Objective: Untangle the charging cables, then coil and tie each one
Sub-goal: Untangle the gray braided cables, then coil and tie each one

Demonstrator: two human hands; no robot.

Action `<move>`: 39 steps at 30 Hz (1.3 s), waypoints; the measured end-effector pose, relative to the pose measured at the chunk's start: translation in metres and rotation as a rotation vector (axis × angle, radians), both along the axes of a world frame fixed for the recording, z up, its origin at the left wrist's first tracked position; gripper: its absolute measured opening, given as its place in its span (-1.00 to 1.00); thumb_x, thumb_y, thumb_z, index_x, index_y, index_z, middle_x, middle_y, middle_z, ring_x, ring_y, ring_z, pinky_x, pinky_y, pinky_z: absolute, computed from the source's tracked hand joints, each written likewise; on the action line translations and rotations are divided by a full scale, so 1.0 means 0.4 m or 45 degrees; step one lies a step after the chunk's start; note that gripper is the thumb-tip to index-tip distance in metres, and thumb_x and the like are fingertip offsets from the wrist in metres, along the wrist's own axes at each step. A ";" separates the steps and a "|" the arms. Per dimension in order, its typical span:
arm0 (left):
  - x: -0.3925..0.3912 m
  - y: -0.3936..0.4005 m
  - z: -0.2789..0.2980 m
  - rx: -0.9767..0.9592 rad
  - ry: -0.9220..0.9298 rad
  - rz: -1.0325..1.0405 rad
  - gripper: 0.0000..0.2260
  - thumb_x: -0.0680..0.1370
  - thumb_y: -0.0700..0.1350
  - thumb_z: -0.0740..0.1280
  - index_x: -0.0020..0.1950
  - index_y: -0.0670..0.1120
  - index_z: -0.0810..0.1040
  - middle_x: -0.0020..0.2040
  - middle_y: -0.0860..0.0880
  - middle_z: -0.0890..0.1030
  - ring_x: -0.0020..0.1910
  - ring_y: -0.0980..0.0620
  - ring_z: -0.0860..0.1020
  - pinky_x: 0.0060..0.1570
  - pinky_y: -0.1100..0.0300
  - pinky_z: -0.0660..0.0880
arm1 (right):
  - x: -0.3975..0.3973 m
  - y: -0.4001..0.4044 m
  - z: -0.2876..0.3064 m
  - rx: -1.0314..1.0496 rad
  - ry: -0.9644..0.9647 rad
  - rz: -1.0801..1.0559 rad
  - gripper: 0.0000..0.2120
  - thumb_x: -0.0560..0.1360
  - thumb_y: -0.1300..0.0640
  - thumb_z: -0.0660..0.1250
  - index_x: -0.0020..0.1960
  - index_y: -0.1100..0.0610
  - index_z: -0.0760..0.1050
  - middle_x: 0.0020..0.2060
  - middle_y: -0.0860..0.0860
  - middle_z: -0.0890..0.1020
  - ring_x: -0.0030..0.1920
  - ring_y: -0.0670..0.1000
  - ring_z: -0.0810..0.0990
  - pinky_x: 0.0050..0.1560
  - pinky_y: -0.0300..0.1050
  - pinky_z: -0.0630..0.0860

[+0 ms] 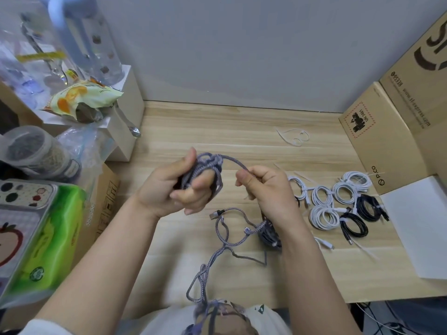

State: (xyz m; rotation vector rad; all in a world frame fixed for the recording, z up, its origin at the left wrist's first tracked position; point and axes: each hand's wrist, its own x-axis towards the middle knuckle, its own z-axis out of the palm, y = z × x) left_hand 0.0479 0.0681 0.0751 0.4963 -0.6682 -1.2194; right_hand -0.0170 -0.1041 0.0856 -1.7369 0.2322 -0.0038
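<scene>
Pale wooden worktop (242,122) against a grey wall (242,44). At far left, a clear water bottle (96,44) on a white box (125,112), beside a yellow-and-white snack bag (82,97). Nearer on the left, a lidded clear jar (36,151), a phone case (21,194) and a green packet (55,238). On the right, brown cardboard boxes (377,141) and a white sheet (420,228) just beside them.

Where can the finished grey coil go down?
Bare wood lies behind the hands, between the white block and the loose ties. Crowded: tied coils beside the right hand, loose grey cable in front.
</scene>
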 end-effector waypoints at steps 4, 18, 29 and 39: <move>-0.007 -0.026 0.012 -0.294 0.317 0.090 -0.71 0.67 -0.08 0.07 -0.04 -0.24 0.47 -0.54 0.02 0.12 -0.53 0.06 0.08 -0.35 0.18 0.29 | -0.001 0.016 -0.013 0.069 0.098 0.123 -0.78 0.52 0.22 0.32 -0.31 0.11 0.49 -0.58 -0.17 0.48 -0.51 -0.19 0.36 -0.43 -0.35 0.34; 0.031 -0.059 -0.005 -0.258 1.016 0.990 -0.81 0.55 -0.17 0.22 -0.18 -0.21 0.55 -0.51 0.00 0.37 -0.54 0.05 0.36 -0.45 0.23 0.40 | -0.016 0.023 -0.059 0.441 0.297 0.165 -0.67 0.65 0.08 0.01 0.09 0.27 0.46 -0.34 0.14 0.63 -0.42 -0.02 0.60 -0.47 -0.29 0.42; 0.018 -0.069 0.021 -0.160 0.880 1.278 -0.79 0.55 -0.14 0.17 -0.21 -0.14 0.54 -0.51 0.07 0.33 -0.55 0.13 0.31 -0.45 0.32 0.35 | 0.003 -0.005 -0.107 1.334 0.490 -0.426 -0.59 0.66 0.10 -0.05 -0.06 0.37 0.42 -0.43 0.19 0.64 -0.45 0.04 0.65 -0.47 -0.19 0.57; 0.045 -0.102 -0.057 0.647 0.024 1.770 -0.88 0.64 -0.28 0.10 0.18 -0.19 0.32 -0.41 0.07 0.48 -0.44 0.15 0.42 -0.31 0.31 0.41 | -0.033 0.036 -0.062 0.394 0.449 0.211 -0.79 0.64 0.18 0.11 -0.09 0.20 0.45 -0.51 0.02 0.54 -0.56 -0.04 0.53 -0.49 -0.24 0.46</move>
